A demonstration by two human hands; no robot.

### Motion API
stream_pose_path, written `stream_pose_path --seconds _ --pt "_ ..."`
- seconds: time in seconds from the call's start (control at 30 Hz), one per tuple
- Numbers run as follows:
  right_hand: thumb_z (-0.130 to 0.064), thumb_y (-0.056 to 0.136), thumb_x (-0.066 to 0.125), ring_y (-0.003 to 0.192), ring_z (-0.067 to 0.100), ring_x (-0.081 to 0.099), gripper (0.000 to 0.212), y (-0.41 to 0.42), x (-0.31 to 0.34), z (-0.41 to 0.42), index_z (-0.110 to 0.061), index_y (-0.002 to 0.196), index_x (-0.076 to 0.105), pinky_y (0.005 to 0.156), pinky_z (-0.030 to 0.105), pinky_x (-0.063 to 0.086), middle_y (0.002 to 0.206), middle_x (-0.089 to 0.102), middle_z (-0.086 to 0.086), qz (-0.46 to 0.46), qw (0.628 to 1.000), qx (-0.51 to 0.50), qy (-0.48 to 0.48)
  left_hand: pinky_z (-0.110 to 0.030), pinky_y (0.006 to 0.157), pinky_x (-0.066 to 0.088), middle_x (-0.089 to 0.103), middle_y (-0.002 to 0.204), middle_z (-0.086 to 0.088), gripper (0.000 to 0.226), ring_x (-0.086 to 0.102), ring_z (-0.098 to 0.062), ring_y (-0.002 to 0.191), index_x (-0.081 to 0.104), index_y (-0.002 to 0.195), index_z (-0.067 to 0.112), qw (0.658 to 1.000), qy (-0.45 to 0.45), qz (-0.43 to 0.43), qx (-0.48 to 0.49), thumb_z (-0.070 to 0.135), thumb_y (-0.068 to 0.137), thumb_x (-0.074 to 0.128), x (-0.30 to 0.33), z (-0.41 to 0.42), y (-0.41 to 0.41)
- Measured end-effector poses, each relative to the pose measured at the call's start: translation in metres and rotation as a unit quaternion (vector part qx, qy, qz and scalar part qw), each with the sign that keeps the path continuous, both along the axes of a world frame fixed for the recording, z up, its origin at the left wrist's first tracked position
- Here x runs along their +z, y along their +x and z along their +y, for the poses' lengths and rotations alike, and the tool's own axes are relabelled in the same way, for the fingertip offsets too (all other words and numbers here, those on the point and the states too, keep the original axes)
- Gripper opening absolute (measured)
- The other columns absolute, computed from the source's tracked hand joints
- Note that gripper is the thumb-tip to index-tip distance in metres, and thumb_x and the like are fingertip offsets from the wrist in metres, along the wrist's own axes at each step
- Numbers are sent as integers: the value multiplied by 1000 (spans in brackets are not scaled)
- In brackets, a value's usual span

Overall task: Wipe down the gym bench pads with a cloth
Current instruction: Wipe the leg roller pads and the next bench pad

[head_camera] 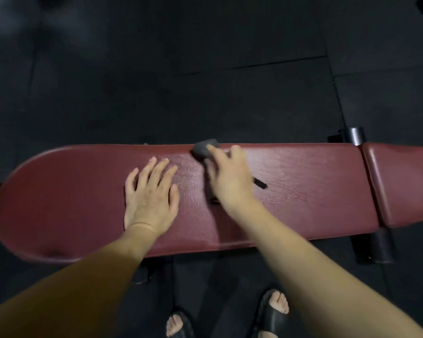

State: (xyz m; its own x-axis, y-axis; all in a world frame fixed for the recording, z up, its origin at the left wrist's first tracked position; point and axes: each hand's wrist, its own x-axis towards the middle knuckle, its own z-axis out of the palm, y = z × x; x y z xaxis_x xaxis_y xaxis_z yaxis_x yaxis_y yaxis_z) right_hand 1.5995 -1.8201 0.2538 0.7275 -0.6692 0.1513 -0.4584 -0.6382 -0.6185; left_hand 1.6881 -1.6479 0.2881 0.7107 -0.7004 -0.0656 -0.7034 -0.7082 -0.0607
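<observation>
Long dark-red leather-look bench pad [303, 191] with a rounded left end runs across the middle of the frame, with a second matching red pad [405, 186] butted up at the right edge. On it: a flat left hand [149, 196] centre-left, and a right hand [230, 176] pressing a crumpled dark grey cloth [204, 148] near the far edge. It all stands on black rubber tile flooring [181, 81].

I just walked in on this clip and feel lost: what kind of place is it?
Most likely a gym. A long dark red padded bench stands on black rubber floor tiles, and the right hand presses a dark cloth onto the pad.
</observation>
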Motion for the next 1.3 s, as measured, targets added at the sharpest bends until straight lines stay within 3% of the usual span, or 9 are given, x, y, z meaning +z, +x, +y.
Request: stream_pose_path --seconds 0.23,0.4,0.5,0.73,0.8,0.93,1.03,1.17,1.3 --pt "-33 101 56 99 45 55 35 -80 -33 -88 -15 128 67 81 49 47 104 56 24 102 950 -294 8 -51 122 19 45 157 2 53 27 -20 152 51 147 24 1000 5 -5 4 41 101 29 -3 0 -2" --pt "-40 100 48 82 32 51 37 0 11 47 -20 125 68 66 39 45 92 52 12 34 993 -110 13 -50 122 19 45 157 3 52 27 -19 152 52 146 25 1000 -2 -5 4 40 101 30 -3 1 -2" --pt "-37 98 53 81 34 53 36 -18 5 27 -20 124 70 62 38 46 88 53 13 12 1000 -2 -14 -50 123 18 45 157 3 52 27 -19 152 53 146 24 1000 -10 0 4 39 101 31 -1 0 -1" --pt "-32 101 56 98 46 55 36 -115 -30 -54 -10 127 68 83 49 47 102 57 27 109 942 -317 24 -50 124 15 46 156 2 51 28 -20 152 54 144 23 999 -35 12 0 40 101 32 -1 0 -2" --pt "-36 99 51 87 43 56 40 -86 -21 -7 -11 123 71 75 47 49 94 57 24 82 944 -320 13 -49 123 15 46 156 1 50 29 -21 152 55 143 23 999 -45 15 0 39 101 33 0 1 -2" --pt "-37 99 55 80 33 51 35 -51 13 102 -18 125 70 69 41 46 89 53 13 23 991 -132 14 -50 123 16 46 156 0 51 28 -22 152 54 144 23 999 -49 19 -5 40 101 33 1 2 -2" --pt "-40 98 56 81 34 52 37 -82 1 70 -20 125 70 67 41 48 87 52 13 33 997 -61 -23 -50 123 14 44 158 1 50 25 -21 153 53 145 23 999 -40 19 -7 42 102 36 0 3 0" --pt "-43 100 49 95 44 56 43 -145 -27 -6 -16 127 68 82 46 48 100 56 22 80 968 -238 -5 -50 124 14 42 158 2 49 23 -20 153 52 146 24 999 -40 18 -7 43 103 38 -3 5 0" --pt "-36 99 53 87 43 56 39 -110 -18 48 -11 122 72 77 47 49 94 57 24 67 943 -327 9 -51 123 15 45 157 2 50 26 -21 152 54 144 25 998 -54 17 -8 44 102 35 -5 4 -1"
